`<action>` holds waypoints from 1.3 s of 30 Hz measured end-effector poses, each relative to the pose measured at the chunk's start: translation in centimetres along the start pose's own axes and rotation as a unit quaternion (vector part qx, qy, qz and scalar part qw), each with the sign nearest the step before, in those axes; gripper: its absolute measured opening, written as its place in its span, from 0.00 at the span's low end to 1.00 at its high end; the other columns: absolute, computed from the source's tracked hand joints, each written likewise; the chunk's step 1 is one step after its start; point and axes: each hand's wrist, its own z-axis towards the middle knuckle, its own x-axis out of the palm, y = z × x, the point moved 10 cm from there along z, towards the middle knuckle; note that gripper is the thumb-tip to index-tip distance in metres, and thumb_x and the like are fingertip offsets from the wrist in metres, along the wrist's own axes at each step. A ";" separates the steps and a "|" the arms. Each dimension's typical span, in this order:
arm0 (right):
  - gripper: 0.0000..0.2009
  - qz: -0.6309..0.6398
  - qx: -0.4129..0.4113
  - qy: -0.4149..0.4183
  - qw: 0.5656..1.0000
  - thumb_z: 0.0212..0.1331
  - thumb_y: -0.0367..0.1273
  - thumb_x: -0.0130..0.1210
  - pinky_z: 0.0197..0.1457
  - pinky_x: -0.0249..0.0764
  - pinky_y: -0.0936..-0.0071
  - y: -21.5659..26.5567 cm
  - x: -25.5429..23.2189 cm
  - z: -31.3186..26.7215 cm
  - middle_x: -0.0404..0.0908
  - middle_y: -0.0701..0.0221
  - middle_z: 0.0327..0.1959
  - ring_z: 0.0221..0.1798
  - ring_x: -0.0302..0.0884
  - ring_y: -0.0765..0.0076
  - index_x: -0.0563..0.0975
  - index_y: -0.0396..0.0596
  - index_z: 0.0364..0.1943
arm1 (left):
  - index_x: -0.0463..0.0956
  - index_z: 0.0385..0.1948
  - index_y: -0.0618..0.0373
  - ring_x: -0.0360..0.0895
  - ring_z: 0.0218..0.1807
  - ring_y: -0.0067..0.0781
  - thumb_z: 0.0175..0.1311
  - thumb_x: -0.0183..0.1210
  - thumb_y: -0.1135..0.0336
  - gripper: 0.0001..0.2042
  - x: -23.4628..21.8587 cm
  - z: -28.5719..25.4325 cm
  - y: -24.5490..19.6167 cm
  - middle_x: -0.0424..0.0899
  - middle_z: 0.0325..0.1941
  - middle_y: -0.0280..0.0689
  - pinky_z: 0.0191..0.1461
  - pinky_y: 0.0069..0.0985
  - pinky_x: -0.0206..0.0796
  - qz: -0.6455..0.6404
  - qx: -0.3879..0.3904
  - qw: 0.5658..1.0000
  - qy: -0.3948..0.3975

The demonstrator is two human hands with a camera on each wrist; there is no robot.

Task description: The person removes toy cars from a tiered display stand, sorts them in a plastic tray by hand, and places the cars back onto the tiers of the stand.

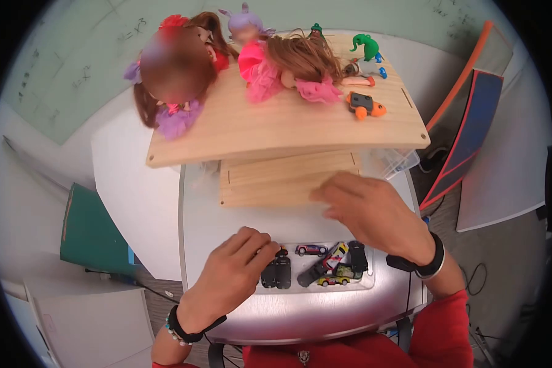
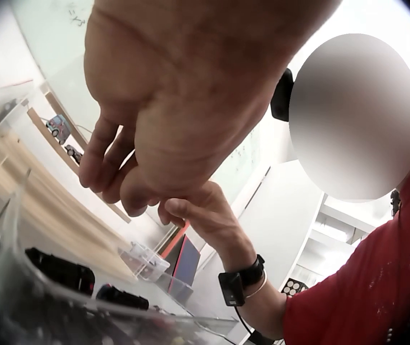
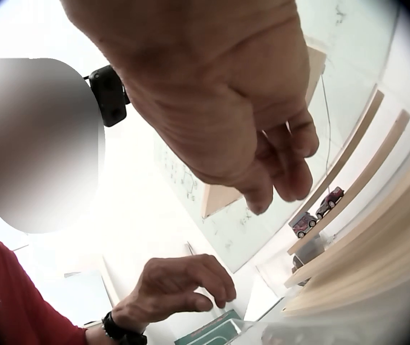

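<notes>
A clear plastic tray point(image 1: 370, 279) holds several toy cars, among them dark ones point(image 1: 282, 273), a yellow one point(image 1: 333, 281) and a blue-and-red one point(image 1: 311, 249). Over the tray's left end is my left hand point(image 1: 230, 270), its fingers loosely bent with nothing in them. My right hand point(image 1: 374, 211) hovers beyond the tray's right part, fingertips overlapping the edge of the lower wooden board point(image 1: 282, 181) in the head view. Its fingers hang loosely curled and hold nothing in the right wrist view. Two small toy cars point(image 3: 329, 203) stand on a wooden tier there.
The upper wooden board point(image 1: 227, 135) carries long-haired dolls point(image 1: 306, 58), a green elephant figure point(image 1: 366, 46) and an orange-and-black turtle-like toy point(image 1: 365, 105). Beneath its right side is a clear container point(image 1: 400, 161). A green box point(image 1: 98, 227) stands left of the table.
</notes>
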 end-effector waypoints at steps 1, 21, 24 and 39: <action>0.16 0.002 -0.028 0.058 0.998 0.70 0.28 0.68 0.55 0.86 0.51 1.2 0.8 -1.0 0.86 0.57 0.53 0.56 0.89 0.42 0.84 0.43 0.60 | 0.87 0.51 0.63 0.87 0.55 0.50 0.59 0.74 0.82 0.17 1.0 -0.6 -0.5 0.89 0.53 0.43 0.55 0.43 0.84 -0.008 0.003 0.999 0.032; 0.14 -0.209 -0.041 0.207 0.955 0.63 0.24 0.67 0.36 0.87 0.62 5.1 11.6 -6.9 0.85 0.58 0.47 0.36 0.95 0.55 0.84 0.33 0.51 | 0.84 0.52 0.66 0.84 0.60 0.51 0.63 0.69 0.83 0.15 6.1 -3.1 -0.4 0.83 0.51 0.45 0.54 0.44 0.86 0.084 -0.086 0.989 0.084; 0.11 -0.196 -0.046 0.207 0.957 0.64 0.25 0.67 0.37 0.87 0.60 5.5 11.5 -6.8 0.85 0.58 0.48 0.36 0.95 0.55 0.84 0.36 0.48 | 0.83 0.47 0.65 0.85 0.61 0.50 0.61 0.67 0.84 0.13 6.2 -3.1 -0.9 0.84 0.52 0.45 0.53 0.44 0.87 0.113 -0.072 0.987 0.087; 0.13 -0.024 0.014 0.099 0.995 0.70 0.33 0.72 0.45 0.85 0.53 4.7 7.9 -7.4 0.88 0.63 0.43 0.47 0.92 0.48 0.82 0.44 0.51 | 0.83 0.47 0.69 0.89 0.61 0.47 0.59 0.69 0.80 0.13 7.3 -2.4 -1.6 0.84 0.52 0.47 0.47 0.38 0.88 0.200 -0.011 0.963 0.181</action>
